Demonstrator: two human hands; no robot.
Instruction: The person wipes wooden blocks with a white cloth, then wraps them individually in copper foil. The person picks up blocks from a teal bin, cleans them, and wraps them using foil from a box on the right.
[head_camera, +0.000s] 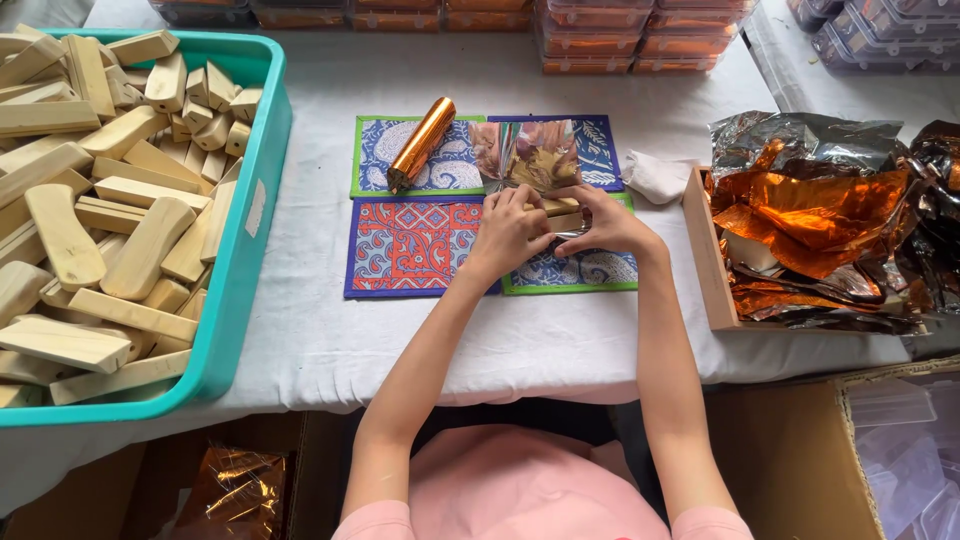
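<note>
Both hands meet at mid-table: the left hand (510, 228) and the right hand (608, 225) are each closed on a small wooden block (562, 213), which lies between their fingertips on a shiny foil sheet (528, 153) whose far edge stands up behind the block.

At far left, a teal bin (252, 215) holds a large pile of pale wooden blocks (100, 200). At right, a wooden tray (712, 255) carries crumpled orange and silver foil (815, 200). Stacked clear plastic containers (640, 35) line the far edge of the white-covered table (330, 340). Four patterned mats (410, 245) lie under the work area. A copper-coloured foil roll (421, 145) rests tilted on the far-left mat. A small white cloth (657, 176) sits just left of the tray.
</note>
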